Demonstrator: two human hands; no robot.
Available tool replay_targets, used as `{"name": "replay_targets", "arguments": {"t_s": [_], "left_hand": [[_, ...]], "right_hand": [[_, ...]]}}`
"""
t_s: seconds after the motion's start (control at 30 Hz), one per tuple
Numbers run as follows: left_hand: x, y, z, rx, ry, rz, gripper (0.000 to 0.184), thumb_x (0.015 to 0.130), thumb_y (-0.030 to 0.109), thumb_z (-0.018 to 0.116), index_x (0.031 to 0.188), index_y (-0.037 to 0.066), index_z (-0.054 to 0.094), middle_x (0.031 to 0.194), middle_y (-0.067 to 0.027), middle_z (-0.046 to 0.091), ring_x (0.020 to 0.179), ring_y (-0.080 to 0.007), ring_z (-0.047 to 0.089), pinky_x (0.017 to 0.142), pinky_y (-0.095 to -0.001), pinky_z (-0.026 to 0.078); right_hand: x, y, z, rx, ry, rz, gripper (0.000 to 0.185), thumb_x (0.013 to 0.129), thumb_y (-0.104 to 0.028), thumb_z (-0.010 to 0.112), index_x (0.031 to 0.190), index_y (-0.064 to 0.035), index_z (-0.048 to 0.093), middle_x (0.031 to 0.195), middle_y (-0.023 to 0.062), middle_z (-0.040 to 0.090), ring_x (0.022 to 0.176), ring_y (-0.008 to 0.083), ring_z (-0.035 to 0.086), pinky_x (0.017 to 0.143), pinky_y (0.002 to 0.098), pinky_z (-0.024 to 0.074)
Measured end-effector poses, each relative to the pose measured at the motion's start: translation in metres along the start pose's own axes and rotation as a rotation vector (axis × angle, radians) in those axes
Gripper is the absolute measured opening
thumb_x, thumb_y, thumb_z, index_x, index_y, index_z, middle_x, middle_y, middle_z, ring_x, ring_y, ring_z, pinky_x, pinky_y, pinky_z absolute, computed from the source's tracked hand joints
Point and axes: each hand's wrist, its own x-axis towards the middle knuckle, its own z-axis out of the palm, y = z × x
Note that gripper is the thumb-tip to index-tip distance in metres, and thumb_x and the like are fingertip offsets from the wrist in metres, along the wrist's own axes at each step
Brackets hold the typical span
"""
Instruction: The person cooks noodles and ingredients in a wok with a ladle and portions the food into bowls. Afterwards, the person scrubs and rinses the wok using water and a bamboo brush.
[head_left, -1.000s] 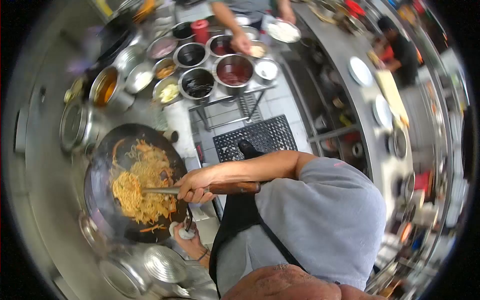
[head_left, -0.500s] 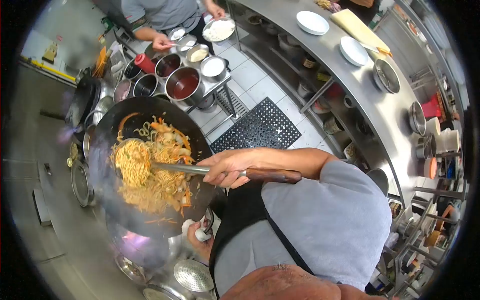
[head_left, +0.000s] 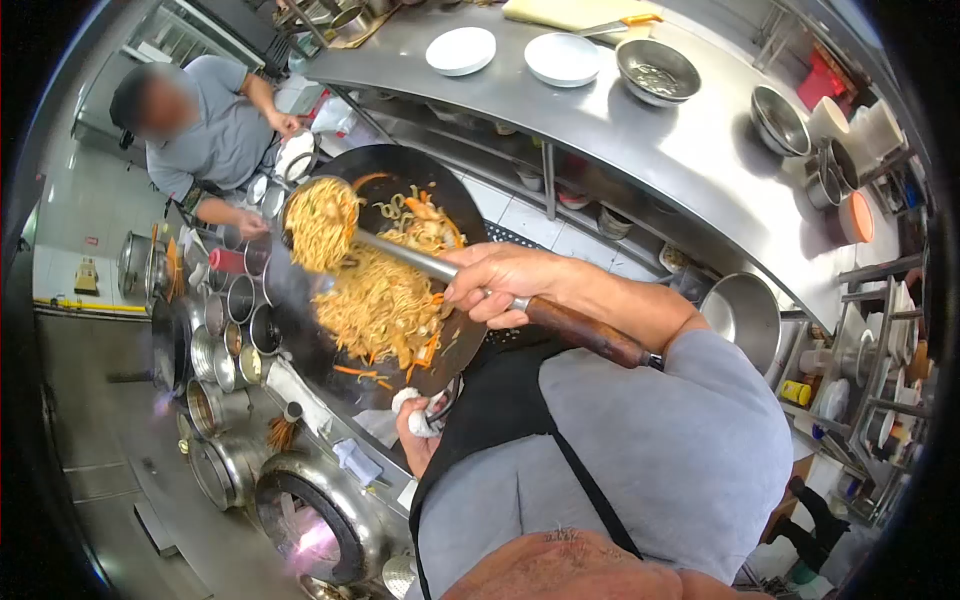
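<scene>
Long steel counter (head_left: 690,140) under bright light, pale tiled floor (head_left: 580,243), crowded shelving (head_left: 882,274) at right, apparently metal

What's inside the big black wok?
The round black metal wok holds yellow noodles and thin orange strips. What lies under the noodles, or behind the noodle-filled long-handled metal ladle, is hidden.

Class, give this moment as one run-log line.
right hand: ladle of noodles; left hand: cloth, wok handle; wok: clear of lit burner

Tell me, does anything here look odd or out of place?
The burner gives off a pinkish glow with no pan on it, which looks odd: the left hand holds the wok off to one side. No spill or damage stands out.
</scene>
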Motion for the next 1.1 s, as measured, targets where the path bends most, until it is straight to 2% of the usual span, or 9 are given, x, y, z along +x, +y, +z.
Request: {"name": "replay_targets", "arguments": {"t_s": [0.23,0.27,0.57,0.63,0.67,0.7,0.8,0.93,1.1], "left_hand": [[0.003,0.05,-0.02,0.162,-0.141,-0.16,0.012,0.077,0.012,0.066,0.085,0.01,0.057,0.078,-0.0083,0.064,0.072,-0.0243,0.066,0.067,-0.0361,0.056],[-0.002,0.044,0.007,0.174,-0.144,-0.194,0.013,0.077,0.011,0.066,0.086,0.009,0.057,0.078,-0.0086,0.064,0.072,-0.0238,0.066,0.066,-0.0356,0.056],[0.069,0.04,-0.04,0.261,-0.23,-0.29,0.012,0.078,0.007,0.065,0.086,0.007,0.056,0.077,-0.0093,0.063,0.07,-0.0237,0.067,0.062,-0.0361,0.057],[0.089,0.043,-0.051,0.309,-0.275,-0.339,0.009,0.078,0.006,0.064,0.082,0.006,0.057,0.077,-0.0098,0.062,0.068,-0.0244,0.067,0.063,-0.0355,0.058],[0.096,0.043,-0.058,0.321,-0.297,-0.337,0.008,0.078,0.007,0.064,0.082,0.006,0.057,0.077,-0.0098,0.062,0.068,-0.0244,0.067,0.064,-0.0356,0.058],[0.103,0.043,-0.065,0.334,-0.316,-0.337,0.008,0.078,0.007,0.064,0.081,0.006,0.057,0.077,-0.0097,0.062,0.068,-0.0243,0.067,0.064,-0.0357,0.058],[0.128,0.043,-0.083,0.414,-0.4,-0.342,0.007,0.079,0.007,0.063,0.081,0.005,0.057,0.077,-0.0101,0.062,0.069,-0.024,0.067,0.066,-0.0357,0.058],[0.158,0.035,-0.104,0.558,-0.509,-0.197,0.007,0.08,0.009,0.065,0.08,0.004,0.061,0.076,-0.0106,0.064,0.068,-0.0231,0.067,0.065,-0.0341,0.057],[0.186,0.024,-0.114,0.566,-0.565,-0.275,0.007,0.081,0.011,0.066,0.081,0.004,0.064,0.078,-0.009,0.066,0.069,-0.0228,0.069,0.06,-0.0322,0.055]], "right_hand": [[-0.04,-0.03,0.075,-0.035,0.183,-0.174,0.045,0.094,-0.002,0.053,0.136,-0.0106,0.041,0.07,-0.002,0.039,0.04,0.0013,0.036,0.029,0.0212,0.0319],[-0.06,-0.048,0.067,0.021,0.177,-0.205,0.019,0.09,0.0,0.054,0.099,-0.0104,0.041,0.069,-0.0012,0.043,0.039,0.0031,0.039,0.027,0.0246,0.0343],[-0.078,-0.017,0.083,0.184,0.06,-0.42,0.023,0.095,0.001,0.046,0.118,-0.0029,0.05,0.068,-0.0009,0.043,0.037,0.0017,0.036,0.024,0.0213,0.0321],[-0.076,0.0,0.086,0.319,0.047,-0.482,0.047,0.098,0.001,0.033,0.145,0.0047,0.027,0.072,0.0042,0.04,0.038,0.0033,0.038,0.024,0.0231,0.0371],[-0.075,0.009,0.083,0.349,-0.015,-0.513,0.049,0.099,-0.001,0.03,0.147,0.0044,0.023,0.074,0.0056,0.039,0.039,0.005,0.04,0.025,0.0246,0.0387],[-0.074,0.017,0.086,0.335,0.01,-0.541,0.032,0.099,-0.002,0.038,0.129,0.0083,0.041,0.073,0.0038,0.039,0.039,0.0038,0.038,0.025,0.0246,0.0379],[-0.073,0.037,0.087,0.354,-0.006,-0.593,0.039,0.101,-0.003,0.032,0.137,0.0102,0.029,0.073,0.005,0.038,0.039,0.0046,0.039,0.025,0.0264,0.0407],[-0.069,0.073,0.087,0.347,0.125,-0.671,0.035,0.101,-0.004,0.031,0.132,0.0123,0.035,0.073,0.0043,0.037,0.037,0.0034,0.039,0.023,0.0238,0.0397],[-0.065,0.092,0.057,0.363,0.202,-0.71,0.035,0.1,-0.003,0.034,0.131,0.0136,0.034,0.074,0.0049,0.039,0.037,0.0027,0.037,0.023,0.0222,0.0378]]}}
